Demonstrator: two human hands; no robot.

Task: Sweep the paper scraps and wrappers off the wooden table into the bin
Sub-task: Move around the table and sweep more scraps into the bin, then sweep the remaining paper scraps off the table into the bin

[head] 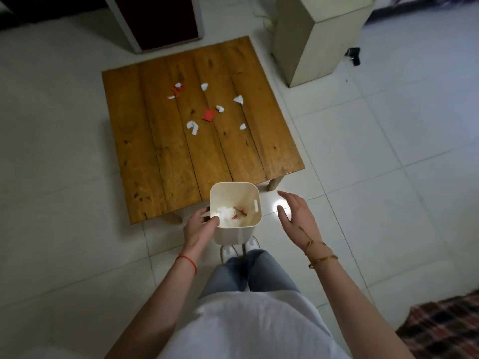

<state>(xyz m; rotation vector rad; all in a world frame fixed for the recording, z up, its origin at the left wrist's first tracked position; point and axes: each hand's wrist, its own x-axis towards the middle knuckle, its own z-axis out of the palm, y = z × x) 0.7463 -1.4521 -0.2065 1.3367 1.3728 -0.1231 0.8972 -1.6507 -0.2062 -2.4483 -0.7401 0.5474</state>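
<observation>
Nearest, left hand (pixel 201 226) gripping the left rim of the cream bin (pixel 234 193), thumb inside. Right hand (pixel 298 216) spread wide and empty, just beside the bin, not touching. Inside the bin, white paper and red bits. Beyond, wooden table (pixel 160 161), with white paper scraps (pixel 193 126) and a red wrapper (pixel 208 114) scattered on its far half.

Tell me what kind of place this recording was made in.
Probably a room in a home. A low wooden plank table stands on a pale tiled floor, a plaid red-and-dark fabric shows at the lower right, and a small cream plastic bin is held at its rim by the left hand.
</observation>
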